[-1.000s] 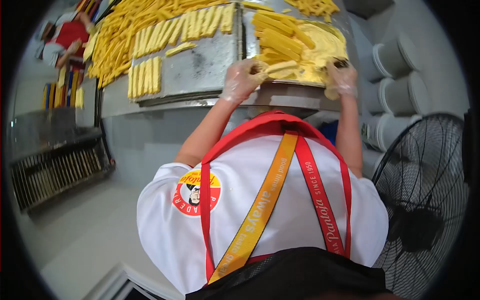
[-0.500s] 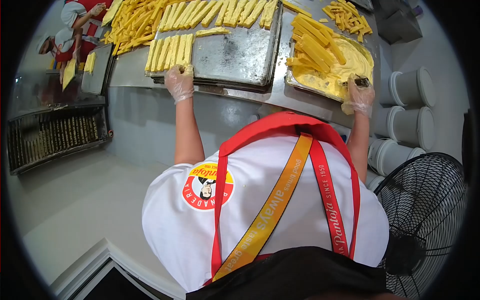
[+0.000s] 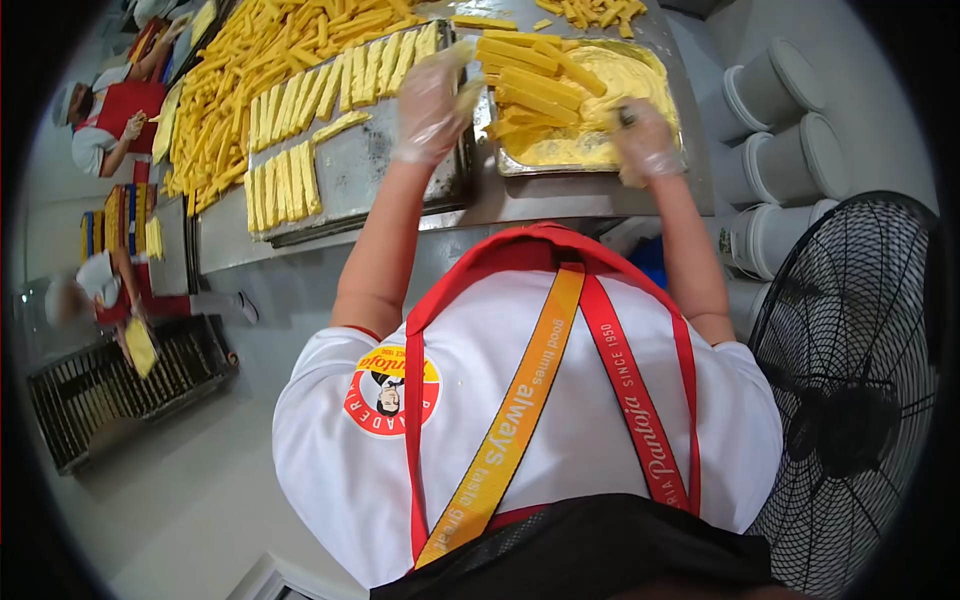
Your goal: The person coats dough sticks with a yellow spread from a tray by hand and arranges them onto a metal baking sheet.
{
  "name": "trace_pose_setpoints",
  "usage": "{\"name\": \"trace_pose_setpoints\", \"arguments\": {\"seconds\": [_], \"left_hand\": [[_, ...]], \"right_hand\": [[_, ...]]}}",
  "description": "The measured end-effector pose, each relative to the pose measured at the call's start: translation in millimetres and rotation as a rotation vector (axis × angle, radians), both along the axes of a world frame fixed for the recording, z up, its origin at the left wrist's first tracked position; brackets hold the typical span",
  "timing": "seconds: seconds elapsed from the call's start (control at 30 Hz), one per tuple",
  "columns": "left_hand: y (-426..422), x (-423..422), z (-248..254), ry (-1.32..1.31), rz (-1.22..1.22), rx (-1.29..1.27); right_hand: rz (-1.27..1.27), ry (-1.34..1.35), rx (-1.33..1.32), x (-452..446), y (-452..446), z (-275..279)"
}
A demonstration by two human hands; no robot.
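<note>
My left hand (image 3: 430,112), in a clear plastic glove, is over the right part of the metal baking tray (image 3: 365,165). Motion smears its fingers, so I cannot tell their grip. Rows of cream-coated bread sticks (image 3: 283,187) lie on that tray, one lying crosswise. My right hand (image 3: 647,140), gloved too, is closed on a dark-handled tool (image 3: 627,117) at the right side of a second tray (image 3: 560,168). The tool's working end is hidden. Yellow cream (image 3: 625,75) fills that tray's right part, with plain yellow bread sticks (image 3: 540,88) piled at its left.
A large heap of bread sticks (image 3: 275,60) covers the table's far left, and a smaller pile (image 3: 595,12) lies at the back. White buckets (image 3: 790,165) and a black fan (image 3: 850,400) stand at right. Co-workers (image 3: 110,115) are at left beside a dark rack (image 3: 135,380).
My left hand has left the front row of coated sticks and moved right, toward the cream tray. My right hand stays by the cream with the tool. The view has shifted.
</note>
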State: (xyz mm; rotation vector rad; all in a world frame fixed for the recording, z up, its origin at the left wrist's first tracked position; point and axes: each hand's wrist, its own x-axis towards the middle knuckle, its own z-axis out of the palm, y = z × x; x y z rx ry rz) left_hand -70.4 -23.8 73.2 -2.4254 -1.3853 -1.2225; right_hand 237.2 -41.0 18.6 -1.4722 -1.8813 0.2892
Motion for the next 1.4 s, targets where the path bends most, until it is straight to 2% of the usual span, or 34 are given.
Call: {"name": "trace_pose_setpoints", "arguments": {"seconds": [0.03,0.07,0.13,0.17,0.2,0.27,0.3,0.37,0.4,0.47,0.5,0.57,0.67,0.7,0.8,0.83,0.93,1.07,1.1,1.2,1.23,1.33,1.4], "left_hand": [[17,18,-6,0.096,-0.039,0.052],[34,34,-12,0.191,-0.078,0.104],[68,66,-19,0.383,-0.101,-0.07],[82,79,-22,0.48,-0.11,-0.157],[95,89,-25,0.554,-0.087,-0.21],[120,108,-34,0.7,-0.033,-0.311],[134,109,-52,0.675,-0.08,-0.287],[130,119,-44,0.741,-0.111,-0.284],[129,123,-40,0.774,-0.126,-0.282],[135,126,-47,0.842,-0.107,-0.238],[136,126,-52,0.874,-0.095,-0.218],[138,125,-58,0.837,-0.092,-0.236],[126,124,-42,0.77,-0.075,-0.171],[114,123,-31,0.749,-0.07,-0.137],[74,124,7,0.674,-0.048,-0.445],[67,120,3,0.665,-0.11,-0.451],[38,105,-23,0.566,-0.266,-0.444],[-15,86,-59,0.257,-0.383,-0.437],[-21,84,-66,0.183,-0.41,-0.45],[-32,76,-83,0.207,-0.255,-0.539],[-37,79,-74,0.193,-0.178,-0.581],[-38,82,-86,-0.048,-0.18,-0.462],[-40,85,-88,-0.037,-0.121,-0.45]], "right_hand": [[0.133,0.035,0.048,-8,-7,3],[0.19,0.11,-0.117,-8,-7,7],[0.304,0.267,-0.448,0,-4,15],[0.122,0.135,-0.455,7,9,8],[0.005,0.209,-0.511,18,23,3],[-0.243,-0.088,-0.171,29,39,-8],[-0.145,-0.07,-0.082,28,37,-10],[0.051,-0.032,0.087,5,15,-7],[0.217,-0.038,0.002,-3,2,10],[0.435,0.163,-0.455,4,2,20],[0.292,0.192,-0.477,11,9,13],[0.01,0.243,-0.51,29,33,-4],[-0.163,0.007,-0.187,29,28,2],[0.034,-0.032,-0.113,26,19,1],[0.508,0.134,-0.28,23,-2,16],[0.469,0.283,-0.491,24,0,14],[-0.037,0.081,-0.448,47,33,6],[0.075,0.025,0.018,39,10,3],[0.183,0.045,-0.089,36,-3,22],[0.235,0.375,-0.505,56,18,0],[-0.034,0.003,-0.583,47,10,50],[-0.195,0.015,-0.006,37,17,22],[-0.045,0.296,-0.214,34,0,21]]}}
